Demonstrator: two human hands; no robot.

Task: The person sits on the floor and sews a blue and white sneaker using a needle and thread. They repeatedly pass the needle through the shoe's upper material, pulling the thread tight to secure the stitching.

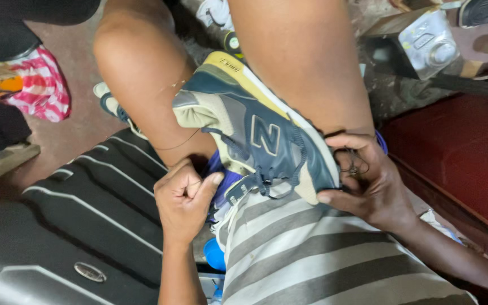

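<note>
A navy, beige and yellow sneaker (255, 127) lies wedged between my knees, sole edge up, laces toward me. My right hand (362, 181) grips the toe end of the sneaker, with the thumb under it and the fingers on top. My left hand (184, 197) is closed in a fist just left of the sneaker's heel and pinches a thin thread (181, 144) that runs up across my left knee. A second sneaker (111, 104) shows partly behind that knee.
A black ribbed hard case (86, 214) lies at lower left. My striped grey and white shirt (312, 254) fills the bottom centre. A red cushioned seat (458, 152) is on the right, a pink striped cloth (43, 85) at far left, and a clear plastic pack (427, 42) at upper right.
</note>
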